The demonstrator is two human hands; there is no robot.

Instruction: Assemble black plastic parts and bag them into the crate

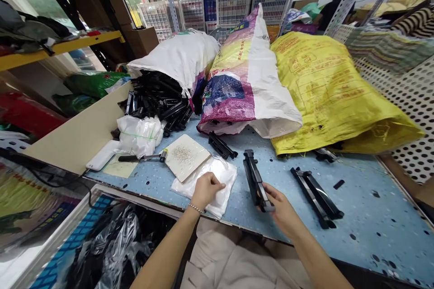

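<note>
From here, the person's right hand [282, 211] holds a black plastic bracket [257, 181] by its near end, with the thumb on top and the fingers curled out of sight behind it. The long body of the part angles away from the hand across the speckled blue worktable [369, 230]. A grip at the end like this seems a sound one, as it leaves the length of the bracket open to view. The left hand [206, 189] lies knuckles up on a flat white plastic bag [220, 176], its fingers loosely curled; whether they pinch the film or only press it, I cannot tell. Just right of the right hand lies a second black bracket [315, 196], and a third [220, 145] sits ahead of the left hand. Also ahead of the left hand is a pale square board [185, 156] with a heap of tiny silvery parts [182, 154], and further left a black-handled hammer [135, 158]. Beyond these, a white sack [176, 58] spills black plastic pieces [156, 104], beside a pink-and-white woven sack [251, 81] and a yellow woven sack [339, 99]
</note>
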